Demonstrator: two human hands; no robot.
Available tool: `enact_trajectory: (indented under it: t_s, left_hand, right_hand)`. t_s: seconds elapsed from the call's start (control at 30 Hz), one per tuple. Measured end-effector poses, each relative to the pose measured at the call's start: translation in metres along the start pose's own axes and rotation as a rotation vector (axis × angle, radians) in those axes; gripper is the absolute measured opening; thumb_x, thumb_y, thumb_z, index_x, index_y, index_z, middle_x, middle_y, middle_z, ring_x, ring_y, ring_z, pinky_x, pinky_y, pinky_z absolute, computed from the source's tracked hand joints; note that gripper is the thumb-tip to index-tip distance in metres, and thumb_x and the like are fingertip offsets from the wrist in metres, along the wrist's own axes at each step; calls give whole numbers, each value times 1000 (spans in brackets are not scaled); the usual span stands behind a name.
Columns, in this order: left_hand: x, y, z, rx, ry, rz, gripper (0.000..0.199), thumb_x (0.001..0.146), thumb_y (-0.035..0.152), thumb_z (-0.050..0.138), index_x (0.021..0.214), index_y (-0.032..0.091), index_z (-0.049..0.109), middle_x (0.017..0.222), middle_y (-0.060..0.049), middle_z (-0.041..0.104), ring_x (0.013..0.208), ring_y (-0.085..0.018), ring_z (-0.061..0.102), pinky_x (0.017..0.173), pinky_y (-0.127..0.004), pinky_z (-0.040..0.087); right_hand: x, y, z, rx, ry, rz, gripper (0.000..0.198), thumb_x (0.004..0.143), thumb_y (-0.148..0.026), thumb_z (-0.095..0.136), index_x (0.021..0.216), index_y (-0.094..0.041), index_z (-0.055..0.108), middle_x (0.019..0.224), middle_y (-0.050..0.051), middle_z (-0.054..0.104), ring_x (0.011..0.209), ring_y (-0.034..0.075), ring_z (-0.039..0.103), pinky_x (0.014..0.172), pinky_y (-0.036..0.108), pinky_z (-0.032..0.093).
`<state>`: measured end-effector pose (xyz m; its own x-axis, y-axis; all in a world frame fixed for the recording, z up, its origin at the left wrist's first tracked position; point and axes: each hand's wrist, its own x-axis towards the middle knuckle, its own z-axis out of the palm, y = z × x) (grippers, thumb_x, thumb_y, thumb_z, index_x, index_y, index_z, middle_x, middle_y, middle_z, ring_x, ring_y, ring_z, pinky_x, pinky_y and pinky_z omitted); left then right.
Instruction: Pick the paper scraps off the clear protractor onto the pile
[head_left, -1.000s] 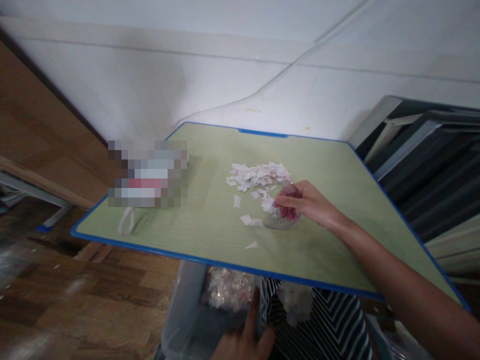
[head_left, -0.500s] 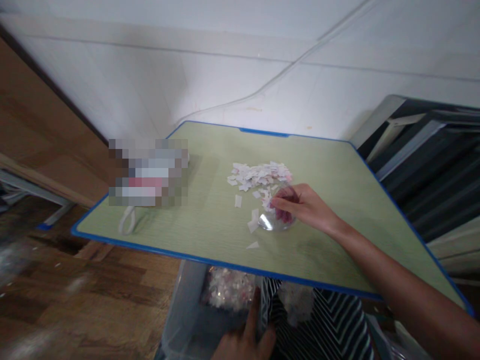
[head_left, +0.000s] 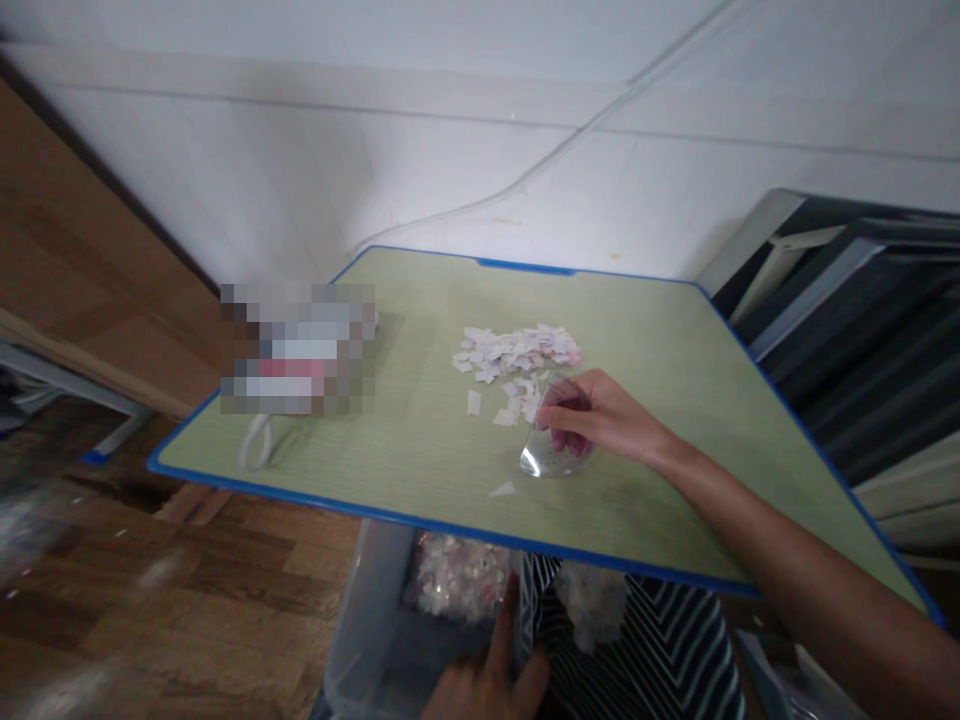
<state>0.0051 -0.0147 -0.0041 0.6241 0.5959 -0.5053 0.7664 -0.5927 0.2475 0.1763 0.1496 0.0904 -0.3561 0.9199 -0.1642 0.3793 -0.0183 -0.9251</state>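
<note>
R hand (head_left: 613, 416) pinched clr curved plastic pc (head_left: 541, 456); paper-scrap pile (head_left: 514, 352) lay up-left, ctr frame; L hand (head_left: 484, 688) farther, btm ctr, grip unclear.

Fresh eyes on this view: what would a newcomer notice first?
Probably the pile of pale paper scraps, scattered around the middle of the green table. Just nearer, the right hand holds a clear, curved-edged plastic piece. Below the table's near edge, the left hand is beside a translucent bin holding pale, shiny bits.
</note>
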Motion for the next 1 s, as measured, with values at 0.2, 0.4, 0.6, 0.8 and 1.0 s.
enact_trajectory:
  t_s: [0.2, 0.4, 0.6, 0.8, 1.0]
  left_hand:
    - [2, 0, 1, -18, -2, 2, 32, 88, 12, 50, 117, 27, 54, 138, -21, 25, 65, -27, 66, 51, -36, 54]
    - [1, 1, 0, -8, -36, -11, 41, 86, 8, 51, 122, 27, 50, 137, -23, 25, 67, -28, 66, 51, -37, 54]
    - [0, 1, -5, -2, -12, 6, 40, 87, 8, 51, 122, 26, 50, 137, -22, 22, 65, -26, 66, 50, -36, 54]
    - [1, 2, -4, 24, -23, 15, 40, 88, 10, 51, 124, 26, 48, 136, -25, 23, 66, -26, 66, 51, -34, 54]
    - [0, 3, -5, 2, -15, -7, 35, 87, 8, 52, 117, 25, 53, 137, -23, 25, 65, -26, 66, 51, -35, 54]
  right_hand:
    - [8, 7, -1, 147, 334, -66, 19, 70, -28, 58, 57, -13, 58, 46, 0, 58, 36, 6, 48, 37, 18, 39]
    - [6, 0, -3, 23, 92, 84, 20, 71, -21, 57, 52, -14, 57, 44, 0, 57, 35, 8, 51, 35, 18, 40]
    - [1, -6, -5, -28, 60, 96, 19, 72, -18, 55, 54, -14, 56, 42, -2, 55, 33, 5, 48, 34, 16, 38]
    - [-3, -6, 1, -64, 52, 22, 19, 75, -22, 55, 58, -13, 57, 46, -1, 57, 37, 5, 50, 37, 15, 40]
    - [1, -4, 0, 2, 78, 123, 24, 72, -20, 55, 49, -15, 51, 39, -2, 54, 30, 5, 47, 30, 14, 36]
